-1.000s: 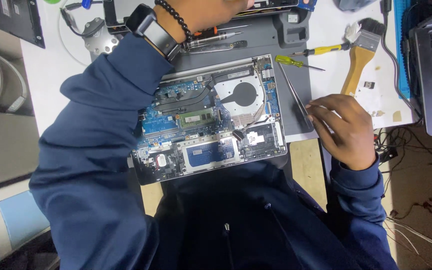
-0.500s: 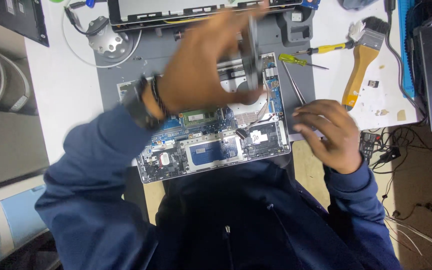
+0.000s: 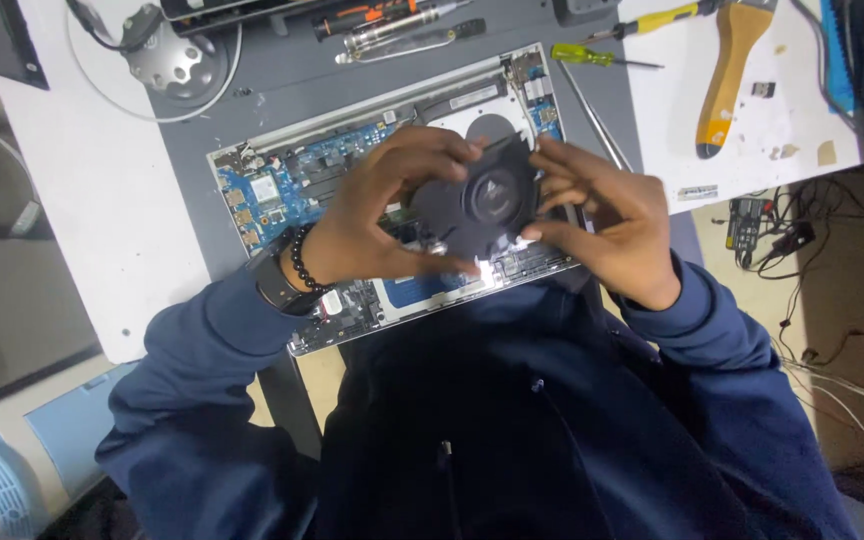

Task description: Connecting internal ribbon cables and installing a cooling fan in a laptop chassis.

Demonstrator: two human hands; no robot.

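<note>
A black laptop cooling fan [image 3: 477, 205] is held between both hands above an opened laptop [image 3: 282, 190] whose blue circuit board shows. My left hand [image 3: 382, 205], with a bead bracelet and a dark watch on the wrist, grips the fan's left edge. My right hand [image 3: 607, 215] pinches its right edge with the fingertips. The laptop lies on a grey mat [image 3: 252, 95]. The fan hides the middle of the board.
Behind the laptop lie a yellow-green screwdriver [image 3: 592, 57], a thin metal rod [image 3: 592, 115], an orange-black tool [image 3: 372, 15] and a round grey part with a cable [image 3: 172, 60]. A wooden-handled brush [image 3: 727, 75] lies at right. Cables trail on the floor at right.
My left hand came back from the far side of the desk carrying the fan to above the laptop. My right hand left the rod beside the laptop and took the fan's other edge.
</note>
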